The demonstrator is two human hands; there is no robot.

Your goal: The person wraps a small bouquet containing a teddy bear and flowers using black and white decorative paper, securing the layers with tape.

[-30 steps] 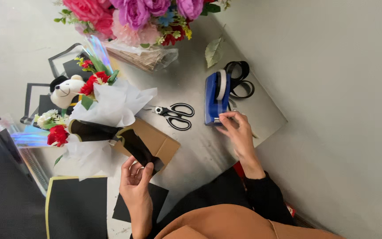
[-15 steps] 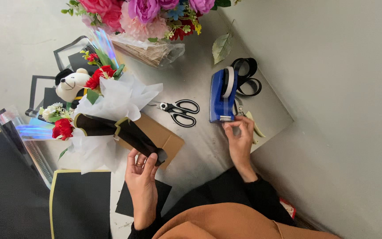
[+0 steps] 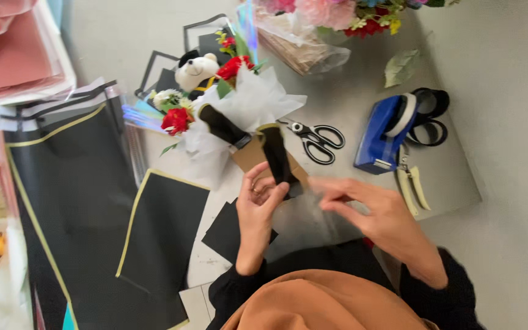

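A small bouquet (image 3: 239,107) of white tissue, red flowers and a toy bear in a black cap lies on the table. Its black-wrapped stem (image 3: 276,153) points toward me over a brown card. My left hand (image 3: 258,205) grips the lower end of that stem. My right hand (image 3: 371,214) is just right of it, fingertips pinched together on what looks like a faint strip of clear tape (image 3: 313,186) reaching to the stem. The hand is blurred.
Black-handled scissors (image 3: 316,140) lie right of the bouquet. Farther right are a blue tape dispenser (image 3: 383,131), black ribbon rolls (image 3: 429,113) and cream-handled cutters (image 3: 412,183). A large pink bouquet (image 3: 313,24) sits at the top. Black gold-edged sheets (image 3: 160,232) lie at the left.
My right hand has come away from the blue tape dispenser and moved left to the bouquet stem. My left hand has stayed on the stem. The camera has dropped closer.
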